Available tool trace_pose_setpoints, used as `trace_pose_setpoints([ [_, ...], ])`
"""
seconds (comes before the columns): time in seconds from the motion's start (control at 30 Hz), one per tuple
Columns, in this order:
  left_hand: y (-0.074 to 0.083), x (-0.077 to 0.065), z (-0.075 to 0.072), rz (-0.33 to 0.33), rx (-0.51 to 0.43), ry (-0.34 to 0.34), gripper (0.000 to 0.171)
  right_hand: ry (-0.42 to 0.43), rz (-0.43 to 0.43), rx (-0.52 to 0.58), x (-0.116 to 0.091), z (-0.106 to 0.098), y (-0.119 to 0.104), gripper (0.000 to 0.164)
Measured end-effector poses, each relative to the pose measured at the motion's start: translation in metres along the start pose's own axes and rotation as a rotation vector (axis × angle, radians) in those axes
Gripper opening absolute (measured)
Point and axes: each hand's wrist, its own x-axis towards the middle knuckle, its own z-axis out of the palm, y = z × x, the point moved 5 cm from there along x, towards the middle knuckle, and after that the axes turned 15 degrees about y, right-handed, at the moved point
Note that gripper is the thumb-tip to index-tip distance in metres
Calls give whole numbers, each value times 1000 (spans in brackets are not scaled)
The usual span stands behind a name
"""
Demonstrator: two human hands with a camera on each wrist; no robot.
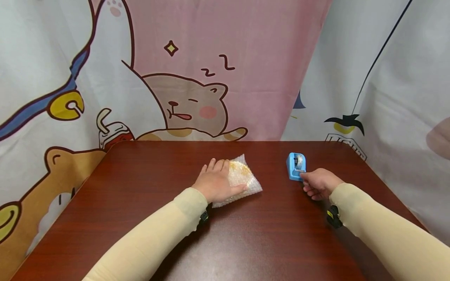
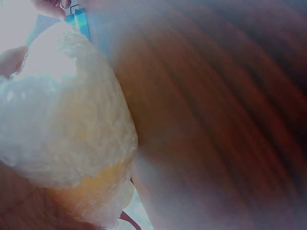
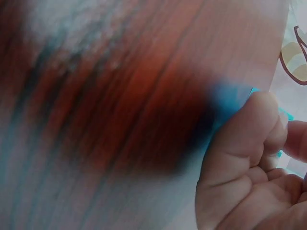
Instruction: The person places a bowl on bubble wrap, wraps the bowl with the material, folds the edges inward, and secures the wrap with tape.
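Observation:
A bubble-wrapped package (image 1: 251,181), with yellow-orange patches showing through the wrap, lies near the middle of the table. Across its left side rests my left hand (image 1: 218,182), fingers straight and spread, thumb pointing right. In the left wrist view the wrap (image 2: 72,115) fills much of the left side. To the right stands a light blue tape dispenser (image 1: 291,168) with a roll of clear tape (image 1: 298,160) in it. At the dispenser's front end my right hand (image 1: 320,183) pinches the tape's end between thumb and forefinger, the other fingers curled under.
The dark red-brown wooden table (image 1: 140,203) carries both things. Behind it hangs a curtain (image 1: 260,78) printed with cartoon animals, which also runs along the left and right sides. Black wrist-camera mounts sit under both sleeves.

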Motion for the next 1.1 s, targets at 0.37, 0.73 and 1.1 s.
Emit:
trace_pose_setpoints([
  [0.37, 0, 0, 2, 4, 5, 0, 115, -36, 13, 1, 3, -1, 5, 51],
  [0.73, -2, 1, 3, -4, -1, -9, 117, 33, -1, 0, 1, -7, 0, 56],
  [1.1, -1, 1, 3, -1, 1, -8, 116, 68, -56, -43, 3, -9, -3, 52],
])
